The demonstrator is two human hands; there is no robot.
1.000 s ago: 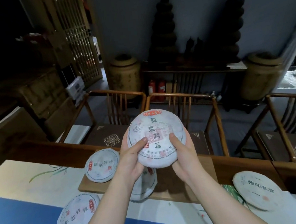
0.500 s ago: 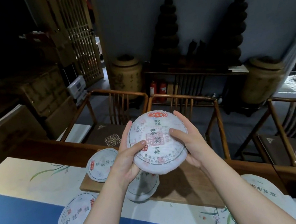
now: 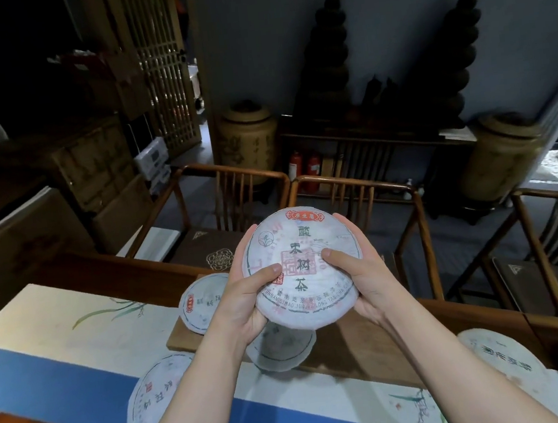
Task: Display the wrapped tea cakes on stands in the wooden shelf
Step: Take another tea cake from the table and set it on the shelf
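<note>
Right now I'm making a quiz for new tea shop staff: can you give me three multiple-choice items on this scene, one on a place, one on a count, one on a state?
1. Where is the tea cake with the red label at its top?
A. on the table runner
B. held up in both hands
C. on a chair seat

2. How many tea cakes lie below on the table?
A. one
B. two
C. four

3. How is the held cake?
A. unwrapped
B. wrapped, printed face to the camera
C. broken in half

Answers:
1 B: the left hand and right hand grip the held tea cake above the table.
2 C: four wrapped cakes lie there.
3 B: paper intact, characters readable.
</note>
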